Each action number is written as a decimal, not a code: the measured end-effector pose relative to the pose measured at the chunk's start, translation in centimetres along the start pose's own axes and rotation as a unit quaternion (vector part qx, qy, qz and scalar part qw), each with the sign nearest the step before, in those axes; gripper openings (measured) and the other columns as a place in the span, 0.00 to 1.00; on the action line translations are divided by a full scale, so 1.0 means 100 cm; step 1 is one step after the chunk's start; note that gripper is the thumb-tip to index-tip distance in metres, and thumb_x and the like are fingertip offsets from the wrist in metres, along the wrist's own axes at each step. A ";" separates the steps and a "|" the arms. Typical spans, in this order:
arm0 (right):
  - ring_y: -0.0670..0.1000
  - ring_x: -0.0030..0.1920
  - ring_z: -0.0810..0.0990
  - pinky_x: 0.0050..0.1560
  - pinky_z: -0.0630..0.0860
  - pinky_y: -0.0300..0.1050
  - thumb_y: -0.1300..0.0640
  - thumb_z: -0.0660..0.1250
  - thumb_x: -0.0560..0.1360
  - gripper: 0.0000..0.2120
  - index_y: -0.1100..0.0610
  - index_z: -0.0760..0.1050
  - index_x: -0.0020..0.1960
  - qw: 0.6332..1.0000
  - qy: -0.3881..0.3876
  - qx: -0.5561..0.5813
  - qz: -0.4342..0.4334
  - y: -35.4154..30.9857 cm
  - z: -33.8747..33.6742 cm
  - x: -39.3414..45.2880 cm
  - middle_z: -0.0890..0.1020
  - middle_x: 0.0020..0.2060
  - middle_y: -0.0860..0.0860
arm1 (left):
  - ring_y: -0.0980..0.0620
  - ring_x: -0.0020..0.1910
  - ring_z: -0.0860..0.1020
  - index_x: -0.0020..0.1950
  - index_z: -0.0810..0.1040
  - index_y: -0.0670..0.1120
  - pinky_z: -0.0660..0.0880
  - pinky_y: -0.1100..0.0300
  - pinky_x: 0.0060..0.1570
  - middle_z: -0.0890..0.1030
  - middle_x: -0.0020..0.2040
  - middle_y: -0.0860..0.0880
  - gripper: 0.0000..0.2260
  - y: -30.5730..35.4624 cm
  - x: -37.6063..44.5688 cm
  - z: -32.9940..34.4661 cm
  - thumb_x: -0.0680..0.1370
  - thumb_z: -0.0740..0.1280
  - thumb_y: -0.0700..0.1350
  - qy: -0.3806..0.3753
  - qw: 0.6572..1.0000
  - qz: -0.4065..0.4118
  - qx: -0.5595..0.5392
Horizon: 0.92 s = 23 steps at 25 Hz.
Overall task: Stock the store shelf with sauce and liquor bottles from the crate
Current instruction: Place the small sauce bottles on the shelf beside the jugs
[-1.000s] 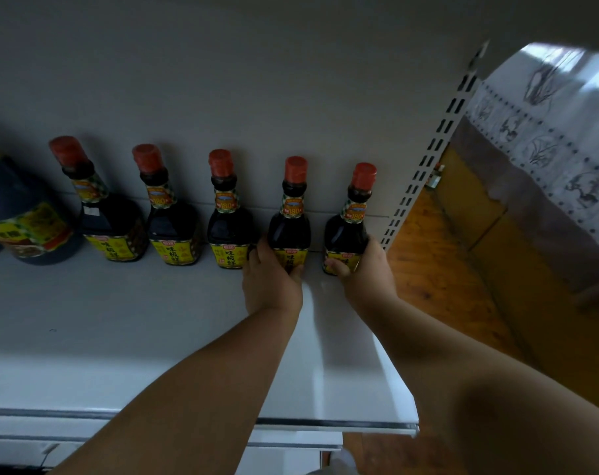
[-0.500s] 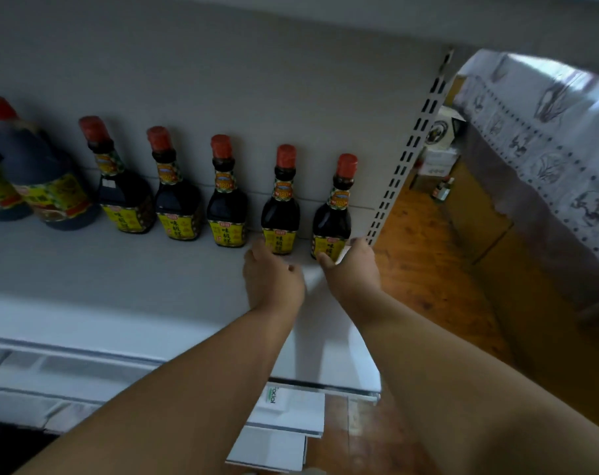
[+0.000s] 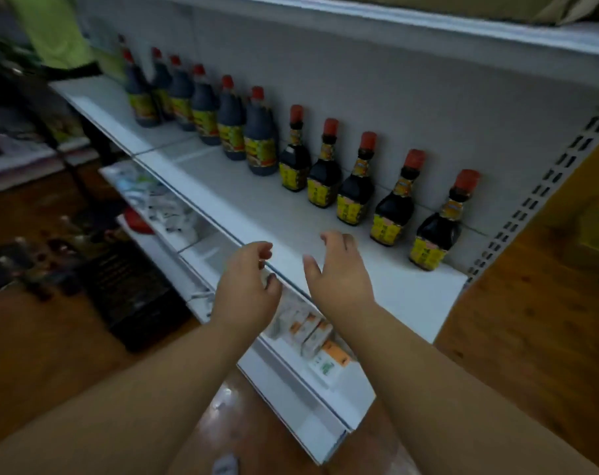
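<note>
A row of several small dark sauce bottles with red caps and yellow labels [image 3: 393, 200] stands along the back of the white shelf [image 3: 257, 214]. Left of them stand several larger dark bottles [image 3: 260, 138]. My left hand [image 3: 246, 286] hovers at the shelf's front edge with loosely curled fingers, holding nothing. My right hand [image 3: 335, 269] hangs just over the shelf front, fingers relaxed, also holding nothing. Both hands are well clear of the bottles. A black crate [image 3: 130, 289] with more bottles around it sits on the floor at the left.
A lower shelf [image 3: 291, 371] carries small white and orange boxes [image 3: 311, 334] and packets. The perforated shelf upright [image 3: 544, 186] marks the right end. A person in a green top [image 3: 51, 32] stands at the far left. Wooden floor [image 3: 531, 320] lies to the right.
Both hands let go of the two rightmost small bottles and drew back to the shelf's front edge. The view swung left, bringing the larger bottles and the crate into sight.
</note>
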State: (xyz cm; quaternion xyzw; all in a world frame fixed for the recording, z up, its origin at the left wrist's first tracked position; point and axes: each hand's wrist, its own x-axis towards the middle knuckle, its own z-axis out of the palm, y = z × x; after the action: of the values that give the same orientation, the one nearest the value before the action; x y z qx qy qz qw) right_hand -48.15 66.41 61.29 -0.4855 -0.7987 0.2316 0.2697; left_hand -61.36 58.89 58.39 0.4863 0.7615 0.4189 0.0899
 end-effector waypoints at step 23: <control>0.48 0.50 0.78 0.46 0.74 0.43 0.48 0.65 0.78 0.20 0.50 0.68 0.68 0.928 -0.258 0.052 -0.264 -0.424 0.375 0.040 0.73 0.57 0.47 | 0.61 0.55 0.73 0.64 0.71 0.57 0.76 0.61 0.53 0.74 0.54 0.61 0.19 -0.355 0.005 -0.407 0.76 0.67 0.41 0.179 0.944 -0.256 0.105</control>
State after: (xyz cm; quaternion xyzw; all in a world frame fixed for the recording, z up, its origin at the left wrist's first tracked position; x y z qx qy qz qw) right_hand -101.86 48.14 60.91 -0.1656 -0.9270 0.3100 0.1309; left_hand -107.39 30.64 58.53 0.1988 0.9038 0.3790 0.0049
